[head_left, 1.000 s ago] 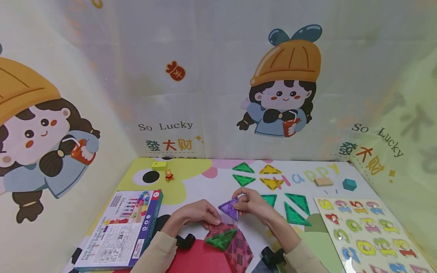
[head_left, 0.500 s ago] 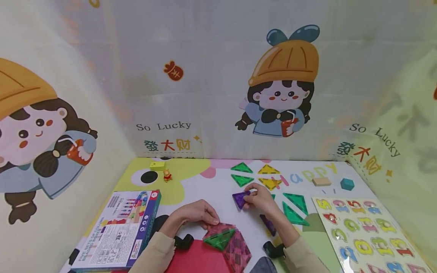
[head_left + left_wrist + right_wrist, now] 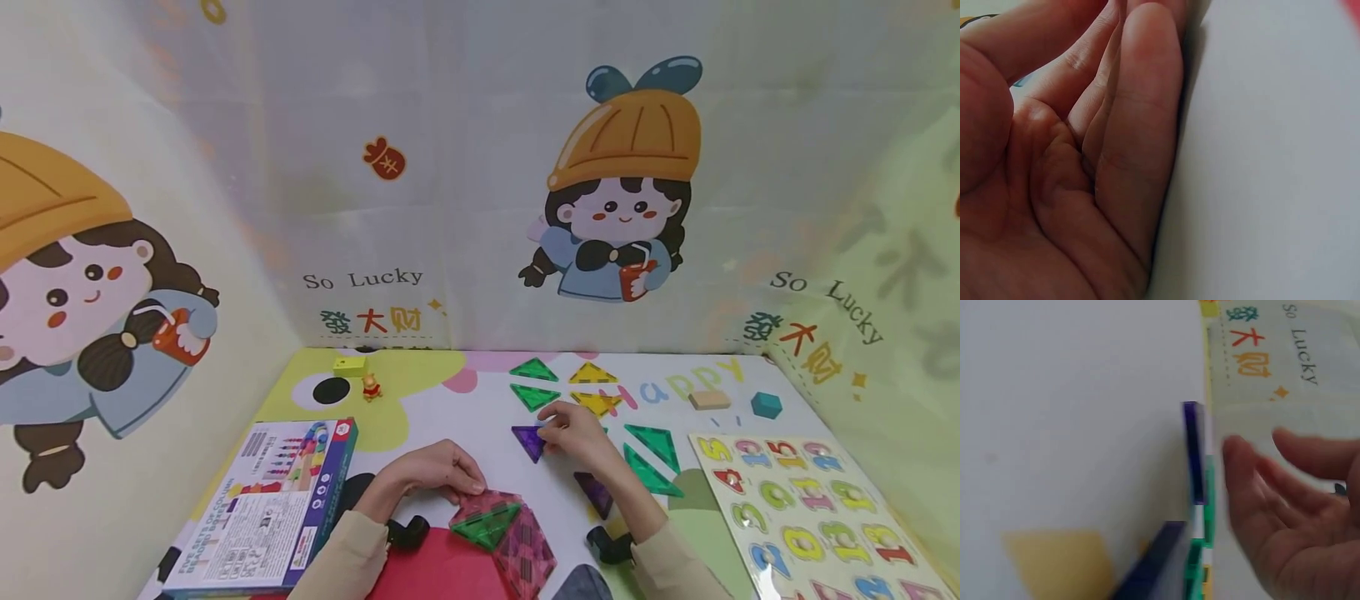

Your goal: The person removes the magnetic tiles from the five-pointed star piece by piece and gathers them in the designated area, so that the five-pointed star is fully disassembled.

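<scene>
In the head view, my left hand (image 3: 438, 469) pinches the upper corner of a pink translucent magnetic tile (image 3: 491, 500). A green triangular tile (image 3: 486, 527) and a second pink tile (image 3: 527, 552) adjoin it. Its fingertips are cut off in the left wrist view. My right hand (image 3: 576, 433) hovers just beside a purple triangular tile (image 3: 527, 442) on the table. The right wrist view shows thumb and fingers apart, with nothing between them. Another purple triangular tile (image 3: 594, 493) lies below the right hand, near the wrist.
Green triangles (image 3: 534, 369) and yellow triangles (image 3: 594, 372) lie farther back, with larger green triangles (image 3: 652, 446) to the right. A boxed set (image 3: 262, 500) is at left, a number board (image 3: 810, 508) at right. Small blocks (image 3: 766, 406) and a bear figurine (image 3: 371, 386) stand behind.
My right hand moved right and away from the left hand with a purple triangle, then let it go on the table. Another purple triangle came into view below the hand. The left hand stayed put.
</scene>
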Tool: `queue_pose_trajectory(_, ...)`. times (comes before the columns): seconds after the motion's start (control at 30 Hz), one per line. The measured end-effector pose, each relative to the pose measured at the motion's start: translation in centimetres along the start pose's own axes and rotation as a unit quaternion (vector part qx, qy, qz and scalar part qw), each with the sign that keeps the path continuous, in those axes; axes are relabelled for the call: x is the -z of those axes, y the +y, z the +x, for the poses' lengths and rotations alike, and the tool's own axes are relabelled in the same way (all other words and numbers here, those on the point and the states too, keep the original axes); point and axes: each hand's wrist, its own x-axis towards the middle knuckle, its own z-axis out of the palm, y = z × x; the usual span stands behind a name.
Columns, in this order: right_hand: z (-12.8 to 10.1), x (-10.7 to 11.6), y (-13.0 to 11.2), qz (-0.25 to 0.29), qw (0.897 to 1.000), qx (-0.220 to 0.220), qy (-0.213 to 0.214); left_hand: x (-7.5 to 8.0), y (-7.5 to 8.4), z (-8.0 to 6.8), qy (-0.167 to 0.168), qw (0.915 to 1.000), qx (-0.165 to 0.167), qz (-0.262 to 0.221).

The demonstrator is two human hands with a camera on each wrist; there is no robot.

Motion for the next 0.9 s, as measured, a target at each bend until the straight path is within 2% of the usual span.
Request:
queue_pose_trajectory(0.1, -0.5, 0.0, -0.3, -0.012, 0.995, 0.045, -0.094, -0.1, 0.0, 0.1, 0.007, 1.0, -0.002, 0.001)
queue_pose_trajectory(0.23, -1.3, -0.6, -0.6, -0.005, 0.968, 0.073, -0.241, -0.2, 0.0, 0.2, 0.014, 0.9999, -0.011, 0.001)
queue_pose_trajectory(0.33, -1.7, -1.3, -0.7, 0.023, 0.95, 0.07, -0.303, -0.3, -0.1, 0.3, 0.018, 0.9997, -0.013, -0.003)
queue_pose_trajectory(0.4, -1.8, -1.7, -0.7, 0.038, 0.945, 0.068, -0.317, -0.3, -0.2, 0.3, 0.023, 0.9996, -0.014, -0.005)
queue_pose_trajectory(0.63, -1.8, -2.0, -0.3, 0.069, 0.937, 0.055, -0.338, -0.7, -0.4, 0.8, 0.035, 0.999, -0.023, -0.017)
queue_pose_trajectory(0.9, -1.9, -2.3, -0.3, 0.091, 0.933, 0.039, -0.347, -0.6, -0.5, 0.9, 0.037, 0.9965, -0.044, -0.061)
